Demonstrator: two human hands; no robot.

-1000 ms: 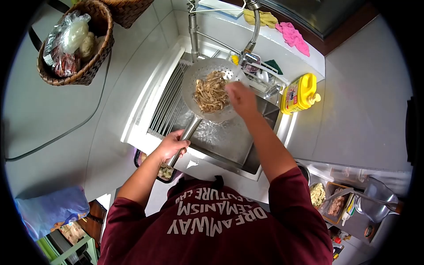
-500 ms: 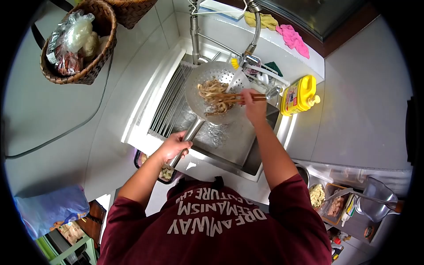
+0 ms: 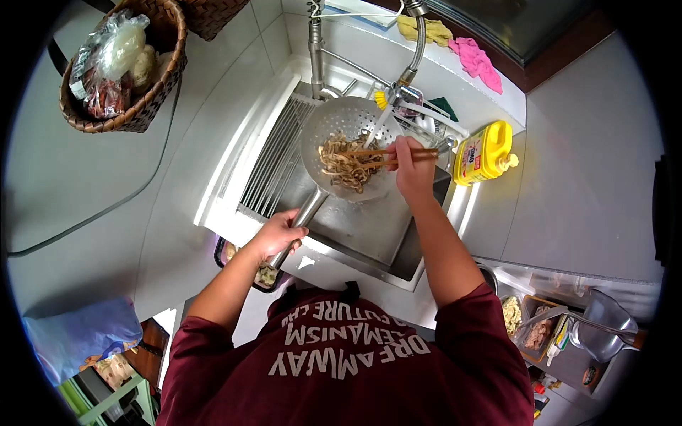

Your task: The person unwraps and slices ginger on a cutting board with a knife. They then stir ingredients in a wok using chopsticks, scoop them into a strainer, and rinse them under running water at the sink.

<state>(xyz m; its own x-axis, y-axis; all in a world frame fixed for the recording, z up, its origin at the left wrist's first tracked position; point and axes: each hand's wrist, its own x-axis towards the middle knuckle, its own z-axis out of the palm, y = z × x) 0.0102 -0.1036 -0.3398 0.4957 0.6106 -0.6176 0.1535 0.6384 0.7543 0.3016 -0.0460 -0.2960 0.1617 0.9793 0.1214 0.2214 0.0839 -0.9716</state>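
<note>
A perforated metal strainer ladle [image 3: 321, 128] hangs over the sink [image 3: 355, 231]; its long handle is wrapped by my left hand [image 3: 278, 236]. Brown, stringy food [image 3: 348, 167], perhaps sliced mushrooms, lies heaped in the strainer's bowl. Wooden chopsticks [image 3: 424, 154] are gripped in my right hand [image 3: 412, 167], their tips among the strands. Just above the bowl, a thin stream of water seems to come down from the faucet [image 3: 405, 84].
Right of the sink stands a yellow detergent bottle [image 3: 484, 155]. A wire drying rack [image 3: 273, 160] covers the sink's left part. Cloths, one pink [image 3: 474, 62], lie on the back ledge. A woven basket [image 3: 153, 92] with bagged food is upper left; food trays [image 3: 536, 330] sit lower right.
The chopsticks and the brown food have shifted slightly inside the strainer. The splashing water under the strainer has died down. My left hand keeps its hold on the handle.
</note>
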